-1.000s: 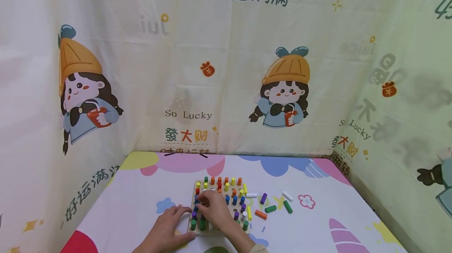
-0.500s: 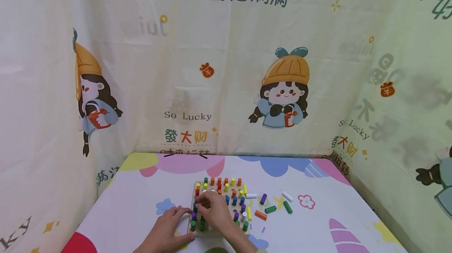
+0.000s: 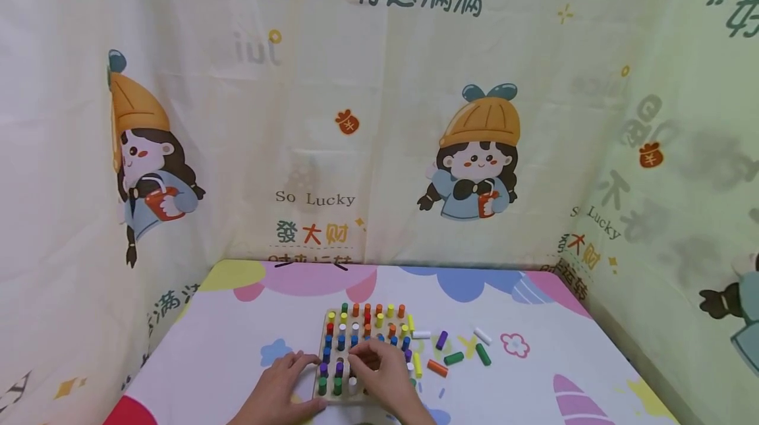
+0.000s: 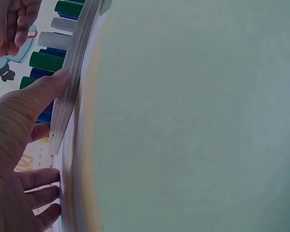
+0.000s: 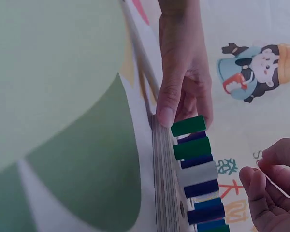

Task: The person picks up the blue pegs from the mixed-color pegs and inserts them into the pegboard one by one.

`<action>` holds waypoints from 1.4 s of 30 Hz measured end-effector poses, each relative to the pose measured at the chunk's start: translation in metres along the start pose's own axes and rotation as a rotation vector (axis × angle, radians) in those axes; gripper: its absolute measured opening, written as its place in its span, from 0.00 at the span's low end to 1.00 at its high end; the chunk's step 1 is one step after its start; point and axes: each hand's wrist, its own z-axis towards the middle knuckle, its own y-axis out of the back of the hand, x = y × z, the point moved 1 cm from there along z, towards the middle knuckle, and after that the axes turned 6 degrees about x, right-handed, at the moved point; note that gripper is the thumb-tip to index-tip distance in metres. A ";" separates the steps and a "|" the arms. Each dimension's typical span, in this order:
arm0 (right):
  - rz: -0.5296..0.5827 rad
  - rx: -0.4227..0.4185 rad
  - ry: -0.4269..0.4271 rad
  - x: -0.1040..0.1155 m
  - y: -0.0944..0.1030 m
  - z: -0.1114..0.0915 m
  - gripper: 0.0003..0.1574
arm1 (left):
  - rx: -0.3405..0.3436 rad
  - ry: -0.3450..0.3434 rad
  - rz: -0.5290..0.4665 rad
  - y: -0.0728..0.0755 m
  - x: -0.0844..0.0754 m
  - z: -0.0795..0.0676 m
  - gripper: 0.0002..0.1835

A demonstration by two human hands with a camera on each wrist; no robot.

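A wooden pegboard [image 3: 367, 401] with rows of coloured pegs lies on the table. My left hand [image 3: 279, 385] holds its near left corner, thumb on the front edge and index finger along the left side. In the left wrist view, the thumb [image 4: 53, 84] presses the layered wooden edge while three other fingers extend past the corner. Over the board's middle is my right hand [image 3: 382, 369], fingers loosely curled, thumb and index tips close together. No peg shows between its fingertips in the right wrist view [image 5: 275, 191]. Green pegs [image 5: 192, 148] and a white peg [image 5: 199, 173] stand along the near side.
Right of the board lie several loose pegs: an orange peg [image 3: 437, 368], a purple peg [image 3: 442, 340], a green peg [image 3: 483, 354], a white peg [image 3: 483, 336] and a yellow peg [image 3: 418, 365]. Printed cloth [image 3: 385, 148] hangs behind the table and at both sides.
My right hand has shifted right and toward me, from the board's left columns to its middle, uncovering blue and white pegs. The left hand has stayed at the corner.
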 end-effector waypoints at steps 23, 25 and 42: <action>0.014 -0.110 -0.083 -0.014 0.046 -0.051 0.15 | -0.022 0.069 0.026 0.001 0.002 -0.011 0.36; 0.006 -0.125 -0.087 -0.014 0.052 -0.055 0.15 | -0.022 0.069 0.031 0.001 0.001 -0.012 0.36; -0.221 -0.283 -0.091 -0.025 0.096 -0.069 0.08 | -0.030 0.077 0.055 0.005 0.002 -0.015 0.43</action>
